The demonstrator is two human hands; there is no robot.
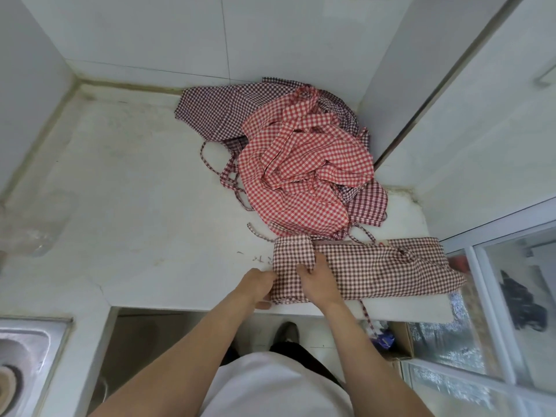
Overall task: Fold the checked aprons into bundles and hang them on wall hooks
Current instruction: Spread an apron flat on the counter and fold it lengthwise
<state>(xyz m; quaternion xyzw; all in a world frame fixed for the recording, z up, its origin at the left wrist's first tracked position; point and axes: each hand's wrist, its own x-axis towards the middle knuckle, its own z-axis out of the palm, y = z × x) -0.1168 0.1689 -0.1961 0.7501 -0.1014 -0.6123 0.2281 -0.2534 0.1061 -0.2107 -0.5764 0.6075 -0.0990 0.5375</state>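
A brown checked apron [379, 270] lies folded into a long strip along the counter's front edge, its left end turned over into a flap. My left hand [259, 285] grips that left end at the counter edge. My right hand [317, 276] rests on the strip just right of the flap, fingers on the cloth. Behind them a heap of aprons sits in the corner: a red checked apron [301, 170] on top of dark maroon checked aprons [216, 109], with loose ties trailing out to the left. No wall hooks are in view.
The white counter [120, 191] runs left to a steel sink [21, 356] at the bottom left. White walls close the back and right. A glass-fronted frame [496, 296] stands at the right, with a cardboard box [397, 341] on the floor below the counter.
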